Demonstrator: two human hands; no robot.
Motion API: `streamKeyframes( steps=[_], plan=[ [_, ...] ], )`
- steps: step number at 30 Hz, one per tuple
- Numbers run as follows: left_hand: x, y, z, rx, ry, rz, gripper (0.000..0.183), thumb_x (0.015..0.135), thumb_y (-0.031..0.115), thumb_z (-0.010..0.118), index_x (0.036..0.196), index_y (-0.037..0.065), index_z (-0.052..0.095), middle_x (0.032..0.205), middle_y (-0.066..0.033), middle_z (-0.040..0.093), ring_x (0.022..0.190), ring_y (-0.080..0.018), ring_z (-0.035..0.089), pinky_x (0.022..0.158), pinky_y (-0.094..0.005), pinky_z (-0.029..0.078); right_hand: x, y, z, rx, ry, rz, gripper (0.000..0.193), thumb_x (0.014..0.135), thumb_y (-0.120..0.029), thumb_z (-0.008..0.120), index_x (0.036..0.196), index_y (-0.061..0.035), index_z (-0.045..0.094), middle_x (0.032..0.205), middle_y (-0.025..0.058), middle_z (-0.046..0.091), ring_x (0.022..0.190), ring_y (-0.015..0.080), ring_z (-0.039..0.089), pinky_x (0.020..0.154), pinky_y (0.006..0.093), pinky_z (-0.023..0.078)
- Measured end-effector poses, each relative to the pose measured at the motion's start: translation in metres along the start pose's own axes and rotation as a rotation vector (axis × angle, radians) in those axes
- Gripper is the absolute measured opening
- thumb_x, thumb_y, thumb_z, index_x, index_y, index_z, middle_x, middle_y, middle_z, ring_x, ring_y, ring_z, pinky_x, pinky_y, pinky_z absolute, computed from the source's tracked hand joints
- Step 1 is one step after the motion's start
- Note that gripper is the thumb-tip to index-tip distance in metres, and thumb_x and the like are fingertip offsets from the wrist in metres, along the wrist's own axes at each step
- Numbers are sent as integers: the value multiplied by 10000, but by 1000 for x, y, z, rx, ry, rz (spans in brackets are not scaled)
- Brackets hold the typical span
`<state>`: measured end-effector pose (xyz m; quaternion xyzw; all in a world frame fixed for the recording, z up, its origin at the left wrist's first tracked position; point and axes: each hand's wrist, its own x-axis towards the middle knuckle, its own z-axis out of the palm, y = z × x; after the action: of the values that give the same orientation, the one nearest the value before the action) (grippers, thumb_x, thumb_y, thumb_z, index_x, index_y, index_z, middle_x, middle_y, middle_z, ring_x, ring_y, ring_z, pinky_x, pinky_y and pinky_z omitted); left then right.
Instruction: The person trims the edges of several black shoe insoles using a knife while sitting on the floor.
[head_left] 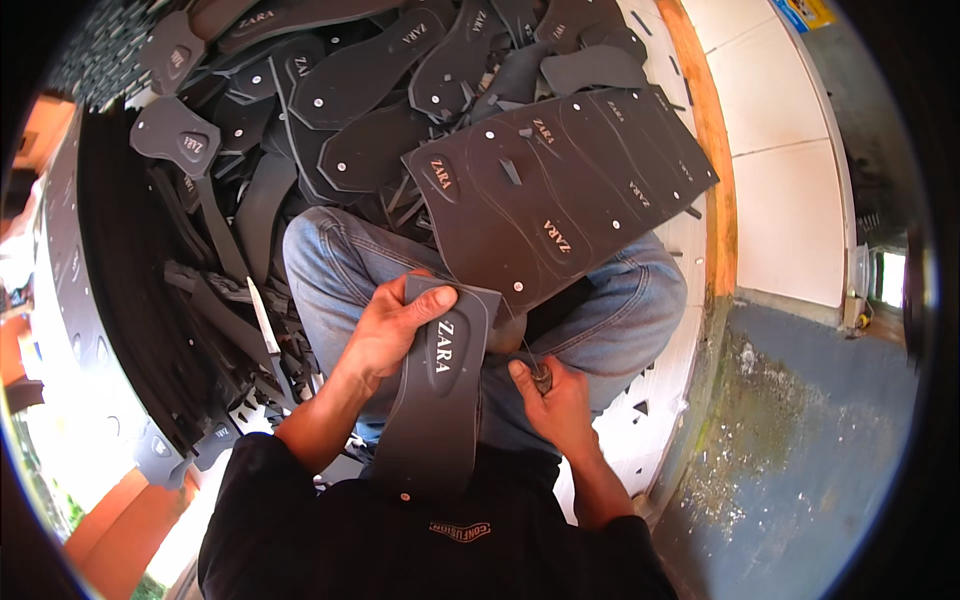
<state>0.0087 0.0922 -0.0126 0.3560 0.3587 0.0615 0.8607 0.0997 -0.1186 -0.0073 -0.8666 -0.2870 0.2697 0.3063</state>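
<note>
My left hand (392, 325) grips the upper end of a dark grey shoe sole blank (432, 420), thumb on top beside its raised, printed heel oval. The blank hangs down over my lap toward my shirt. Just right of it, my right hand (556, 402) is closed round the handle of a thin-bladed knife (541, 377), its narrow blade pointing up and left toward the blank's edge. Across my knees lies a large black sole sheet (570, 200) with several sole outlines pressed into it. Small dark offcuts rest on this sheet.
Beyond my crossed legs (335, 250) spreads a heap of cut black soles (370, 70) and scraps. A pointed pale blade (262, 315) lies left of my knee. Curved stacked black sheets (125, 270) stand farther left. A wooden strip (712, 160) edges the white floor at right.
</note>
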Motion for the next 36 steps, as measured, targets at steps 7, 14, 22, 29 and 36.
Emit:
streamKeyframes(
  steps=[7,14,22,29,36],
  plan=[
    [-2,1,14,-7,-30,-60,250,809,209,703,910,5,599,765,-55,645,628,-104,619,583,-221,515,-3,3,2,60,38,31,398,852,-324,629,634,-11,513,479,147,499,458,353,536,453,404,408],
    [-5,4,12,123,-96,-52,260,798,194,713,917,-18,620,784,-62,655,674,-107,624,629,-224,512,5,-5,3,-23,-1,11,269,807,-191,632,640,-13,519,515,179,526,521,404,546,497,450,427],
    [-10,11,17,122,-129,-56,243,817,186,701,930,-21,641,809,-62,664,733,-104,619,674,-228,500,52,-28,-5,67,-29,-158,242,790,-162,631,654,6,521,562,214,543,587,426,556,555,467,447],
    [11,45,-22,-328,490,555,222,900,171,558,1062,20,550,914,-83,638,779,-172,650,660,-303,556,43,14,-32,385,278,193,295,851,-218,640,695,15,548,520,26,473,490,113,432,484,291,360],
    [3,-22,49,-423,14,1,192,825,134,676,991,92,590,836,-13,630,704,-107,605,563,-216,495,0,28,-26,212,252,219,322,854,-212,642,661,4,502,492,48,465,448,119,412,441,314,345]
  ],
)
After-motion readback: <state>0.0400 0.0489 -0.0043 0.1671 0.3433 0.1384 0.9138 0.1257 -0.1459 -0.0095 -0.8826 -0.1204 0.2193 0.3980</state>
